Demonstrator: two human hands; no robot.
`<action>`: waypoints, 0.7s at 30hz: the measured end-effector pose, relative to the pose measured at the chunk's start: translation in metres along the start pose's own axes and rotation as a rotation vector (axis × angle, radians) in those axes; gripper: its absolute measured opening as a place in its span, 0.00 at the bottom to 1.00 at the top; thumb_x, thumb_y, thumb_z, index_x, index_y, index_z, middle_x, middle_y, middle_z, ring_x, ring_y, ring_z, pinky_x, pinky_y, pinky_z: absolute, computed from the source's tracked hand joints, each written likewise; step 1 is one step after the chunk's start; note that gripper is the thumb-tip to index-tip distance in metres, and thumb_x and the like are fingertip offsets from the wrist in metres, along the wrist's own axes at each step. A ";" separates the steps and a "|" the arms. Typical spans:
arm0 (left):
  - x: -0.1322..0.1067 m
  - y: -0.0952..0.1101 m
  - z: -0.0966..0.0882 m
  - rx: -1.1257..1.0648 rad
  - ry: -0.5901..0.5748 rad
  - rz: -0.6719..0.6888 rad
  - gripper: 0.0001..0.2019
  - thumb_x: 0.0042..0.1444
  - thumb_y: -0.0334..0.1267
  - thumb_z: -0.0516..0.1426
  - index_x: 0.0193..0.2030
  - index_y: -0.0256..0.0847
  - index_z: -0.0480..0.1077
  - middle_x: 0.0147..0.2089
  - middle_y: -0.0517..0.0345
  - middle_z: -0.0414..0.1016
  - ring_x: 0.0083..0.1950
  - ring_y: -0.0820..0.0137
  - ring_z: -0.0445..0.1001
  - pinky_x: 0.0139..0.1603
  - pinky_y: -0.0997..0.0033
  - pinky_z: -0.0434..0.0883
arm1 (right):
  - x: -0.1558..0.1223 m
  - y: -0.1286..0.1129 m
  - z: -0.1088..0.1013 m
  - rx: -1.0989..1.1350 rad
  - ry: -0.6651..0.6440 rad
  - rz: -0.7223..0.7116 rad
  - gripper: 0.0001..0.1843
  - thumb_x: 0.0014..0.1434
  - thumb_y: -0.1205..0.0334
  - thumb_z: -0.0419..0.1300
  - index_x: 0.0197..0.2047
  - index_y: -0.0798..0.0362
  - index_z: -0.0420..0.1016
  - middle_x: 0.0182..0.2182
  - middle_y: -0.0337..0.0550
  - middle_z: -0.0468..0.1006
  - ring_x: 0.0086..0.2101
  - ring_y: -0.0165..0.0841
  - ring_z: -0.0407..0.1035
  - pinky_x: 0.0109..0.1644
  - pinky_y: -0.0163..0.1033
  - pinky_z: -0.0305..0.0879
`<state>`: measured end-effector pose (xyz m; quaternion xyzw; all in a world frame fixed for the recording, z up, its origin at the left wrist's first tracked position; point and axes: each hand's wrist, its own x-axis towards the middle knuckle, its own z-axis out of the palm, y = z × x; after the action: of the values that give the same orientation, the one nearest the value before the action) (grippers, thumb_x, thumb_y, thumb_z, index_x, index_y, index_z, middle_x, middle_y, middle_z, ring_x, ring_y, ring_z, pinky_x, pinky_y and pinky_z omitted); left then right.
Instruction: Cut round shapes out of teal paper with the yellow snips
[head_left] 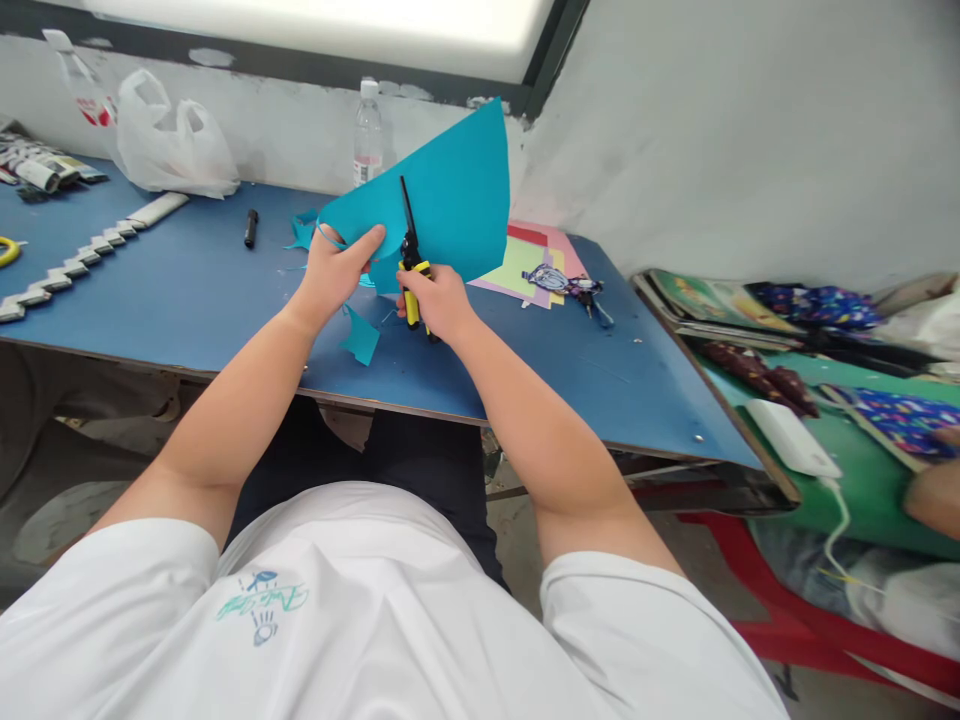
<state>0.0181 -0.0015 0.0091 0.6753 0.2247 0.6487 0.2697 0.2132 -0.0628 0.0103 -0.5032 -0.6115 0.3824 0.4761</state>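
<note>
A large sheet of blue paper [465,180] is held up above the table, its left end pinched in my left hand [337,262]. My right hand [439,298] is wrapped around the yellow-and-black handles of a pair of scissors [409,250]. Their dark blade lies against the sheet and points up and away from me. A curved cut edge runs through the paper near my left thumb. Below my hands, a small blue paper scrap [361,336] rests on the table, and another blue offcut [302,230] lies behind my left hand.
On the blue table [202,290] are a black marker [251,228], a folded white zigzag strip [82,258], a white plastic bag [172,140], a bottle [368,130], coloured paper sheets [517,268] and a patterned fabric item [559,282]. A green table [862,480] stands right, with a person's hand at its edge.
</note>
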 end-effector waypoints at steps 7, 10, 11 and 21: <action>0.000 0.000 -0.001 0.006 0.008 0.017 0.33 0.74 0.58 0.73 0.23 0.45 0.65 0.23 0.63 0.65 0.22 0.71 0.68 0.35 0.58 0.82 | -0.001 -0.003 0.001 -0.013 0.005 0.023 0.17 0.75 0.53 0.72 0.33 0.47 0.78 0.25 0.39 0.83 0.27 0.37 0.82 0.32 0.38 0.77; 0.000 0.002 -0.001 0.004 0.013 0.021 0.35 0.73 0.61 0.73 0.22 0.45 0.65 0.22 0.63 0.66 0.21 0.72 0.67 0.34 0.58 0.82 | -0.002 -0.004 0.000 -0.007 0.002 0.017 0.17 0.74 0.53 0.72 0.33 0.47 0.78 0.25 0.39 0.83 0.27 0.36 0.82 0.31 0.37 0.76; 0.000 0.003 0.000 0.005 0.018 0.022 0.36 0.72 0.62 0.74 0.22 0.45 0.65 0.22 0.63 0.66 0.21 0.72 0.66 0.33 0.59 0.81 | -0.003 -0.005 0.000 -0.003 0.003 0.016 0.17 0.74 0.53 0.71 0.33 0.47 0.78 0.25 0.39 0.83 0.27 0.36 0.81 0.31 0.37 0.76; 0.000 0.009 0.003 0.008 0.041 -0.006 0.37 0.69 0.65 0.74 0.22 0.47 0.63 0.21 0.63 0.60 0.22 0.70 0.68 0.32 0.59 0.80 | -0.005 -0.007 0.000 -0.003 0.008 0.021 0.18 0.75 0.52 0.72 0.33 0.46 0.77 0.26 0.39 0.83 0.27 0.37 0.81 0.32 0.38 0.77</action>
<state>0.0203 -0.0085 0.0154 0.6622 0.2349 0.6606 0.2644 0.2115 -0.0688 0.0162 -0.5119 -0.6047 0.3843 0.4739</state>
